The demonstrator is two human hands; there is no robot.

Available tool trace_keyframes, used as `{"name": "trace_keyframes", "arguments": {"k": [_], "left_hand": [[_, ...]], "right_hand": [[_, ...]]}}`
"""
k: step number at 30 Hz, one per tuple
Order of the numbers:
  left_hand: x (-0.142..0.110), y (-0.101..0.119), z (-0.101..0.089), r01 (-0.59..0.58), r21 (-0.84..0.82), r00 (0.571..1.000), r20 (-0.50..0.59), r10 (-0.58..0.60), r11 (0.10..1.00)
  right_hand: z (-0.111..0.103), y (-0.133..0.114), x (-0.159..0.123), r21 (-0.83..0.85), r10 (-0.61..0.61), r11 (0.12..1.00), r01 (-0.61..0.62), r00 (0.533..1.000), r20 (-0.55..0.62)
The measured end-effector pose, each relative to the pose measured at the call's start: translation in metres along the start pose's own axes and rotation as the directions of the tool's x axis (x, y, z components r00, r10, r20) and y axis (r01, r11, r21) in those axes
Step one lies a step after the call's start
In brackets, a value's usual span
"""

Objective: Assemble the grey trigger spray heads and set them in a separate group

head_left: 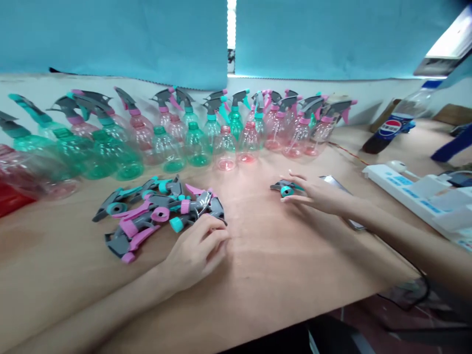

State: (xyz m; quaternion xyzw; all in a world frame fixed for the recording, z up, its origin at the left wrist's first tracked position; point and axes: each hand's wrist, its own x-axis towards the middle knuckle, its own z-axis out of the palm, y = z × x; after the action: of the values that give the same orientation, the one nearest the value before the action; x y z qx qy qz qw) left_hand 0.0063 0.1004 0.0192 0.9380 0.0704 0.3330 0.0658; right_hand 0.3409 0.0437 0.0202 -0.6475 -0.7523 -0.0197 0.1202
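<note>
My left hand rests beside the pile's right end, fingers loosely bent and slightly apart, with no held object visible. Its fingers are close to a grey spray trigger head; contact is unclear. That pile holds several grey trigger heads with pink or teal collars, such as a pink-collared one. Across the table, my right hand is open, thumb and fingers spread around a grey and teal spray trigger head. The head seems to lie on the table, and no firm grip shows.
Clear green and pink bottles stand along the back, several topped with trigger heads. A phone lies behind my right wrist. Farther right are a white power strip and a Pepsi bottle. Something red is at left.
</note>
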Motion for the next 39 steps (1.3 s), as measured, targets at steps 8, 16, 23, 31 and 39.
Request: {"name": "trace_keyframes", "arguments": {"k": [8, 16, 23, 31, 39], "left_hand": [[0.037, 0.007, 0.037, 0.130, -0.074, 0.991, 0.044, -0.127, 0.989], [0.046, 0.005, 0.049, 0.401, -0.057, 0.907, 0.166, -0.387, 0.914], [0.039, 0.004, 0.037, 0.392, -0.138, 0.917, 0.142, -0.373, 0.910], [0.035, 0.014, 0.020, 0.380, -0.168, 0.920, -0.029, -0.390, 0.910], [0.006, 0.005, 0.006, 0.307, -0.145, 0.937, -0.128, -0.326, 0.941]], "right_hand": [[0.000, -0.038, -0.001, 0.035, -0.148, 0.988, 0.148, 0.989, 0.010], [-0.002, -0.075, -0.009, 0.104, -0.181, 0.978, 0.182, 0.983, -0.017], [-0.008, -0.087, -0.005, 0.217, -0.158, 0.965, 0.149, 0.987, 0.022], [-0.017, -0.110, 0.009, 0.210, -0.310, 0.931, 0.299, 0.950, 0.025], [0.010, -0.123, 0.032, 0.504, -0.333, 0.798, 0.330, 0.939, -0.088]]}}
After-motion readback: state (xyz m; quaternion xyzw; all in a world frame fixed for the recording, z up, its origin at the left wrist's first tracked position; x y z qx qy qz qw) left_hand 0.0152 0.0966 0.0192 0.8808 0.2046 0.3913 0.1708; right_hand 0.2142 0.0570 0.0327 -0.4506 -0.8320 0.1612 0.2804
